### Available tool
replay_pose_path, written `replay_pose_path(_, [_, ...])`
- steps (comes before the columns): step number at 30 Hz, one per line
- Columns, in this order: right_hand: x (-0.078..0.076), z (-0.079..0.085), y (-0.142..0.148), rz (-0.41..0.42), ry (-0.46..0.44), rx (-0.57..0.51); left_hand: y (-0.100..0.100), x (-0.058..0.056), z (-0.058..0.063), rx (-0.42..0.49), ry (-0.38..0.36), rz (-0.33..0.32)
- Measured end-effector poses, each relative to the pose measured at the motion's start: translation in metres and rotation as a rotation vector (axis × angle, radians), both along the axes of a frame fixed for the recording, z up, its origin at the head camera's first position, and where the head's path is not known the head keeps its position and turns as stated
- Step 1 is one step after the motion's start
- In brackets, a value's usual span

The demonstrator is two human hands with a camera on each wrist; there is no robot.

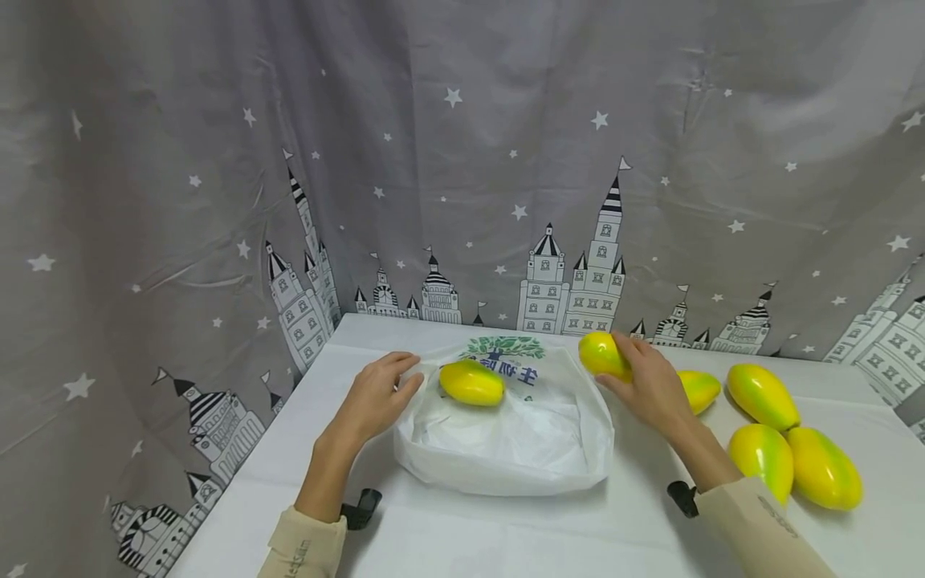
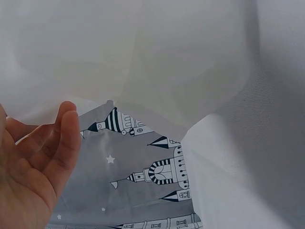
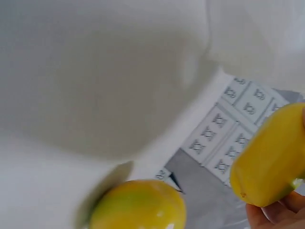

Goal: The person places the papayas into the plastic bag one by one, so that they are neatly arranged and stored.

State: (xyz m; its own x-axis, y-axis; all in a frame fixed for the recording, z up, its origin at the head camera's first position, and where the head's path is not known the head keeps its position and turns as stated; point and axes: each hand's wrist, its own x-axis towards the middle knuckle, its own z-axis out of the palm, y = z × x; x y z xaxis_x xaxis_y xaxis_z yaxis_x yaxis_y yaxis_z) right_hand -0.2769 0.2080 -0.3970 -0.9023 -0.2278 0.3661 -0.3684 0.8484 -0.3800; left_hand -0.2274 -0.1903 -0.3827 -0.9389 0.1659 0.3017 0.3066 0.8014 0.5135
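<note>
A white plastic bag with a green tree print lies with its mouth spread, a yellow-green mango in its upper left part. My left hand is at the bag's left rim, thumb and fingers parted. The left wrist view shows these fingertips right at the edge of the translucent film. Beyond the bag's right rim, my right hand grips another mango by its right end, raised over the table. Most of that hand is out of the right wrist view.
Several mangoes lie on the right of the white-covered table, one close behind the right wrist. A grey curtain printed with castles and stars hangs behind and along the left side.
</note>
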Motion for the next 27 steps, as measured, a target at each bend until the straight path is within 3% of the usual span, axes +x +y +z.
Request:
replay_pose_path(13, [0.026, 0.023, -0.011, 0.046, 0.040, 0.022, 0.000, 0.000, 0.001, -0.008, -0.009, 0.008])
replay_pose_path(27, [0.056, 0.041, -0.046, 0.158, 0.045, 0.046, 0.000, 0.001, 0.001, -0.007, 0.016, -0.009])
